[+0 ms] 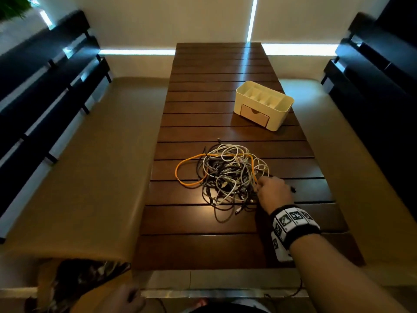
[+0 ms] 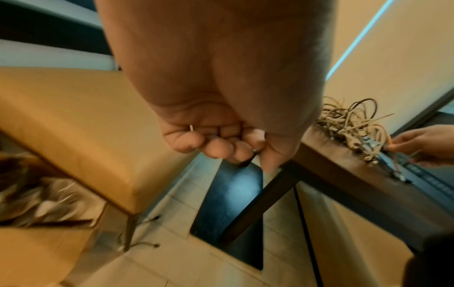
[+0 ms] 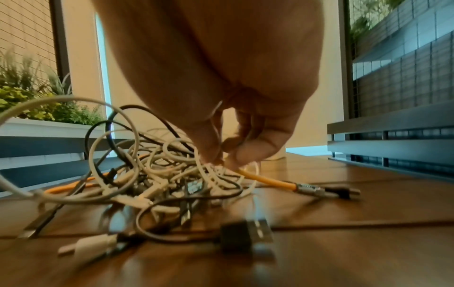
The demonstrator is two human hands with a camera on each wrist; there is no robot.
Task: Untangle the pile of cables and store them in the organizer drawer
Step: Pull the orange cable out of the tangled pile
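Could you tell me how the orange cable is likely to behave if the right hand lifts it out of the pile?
The orange cable probably flops, since it lies in a loose loop. It threads through the cable pile, so it will likely drag neighbours along. Its metal plug may swing.

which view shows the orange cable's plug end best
The right wrist view: the orange cable runs from the right hand to its metal plug. The head view shows its loop, the plug hidden. The left wrist view shows only an orange sliver.
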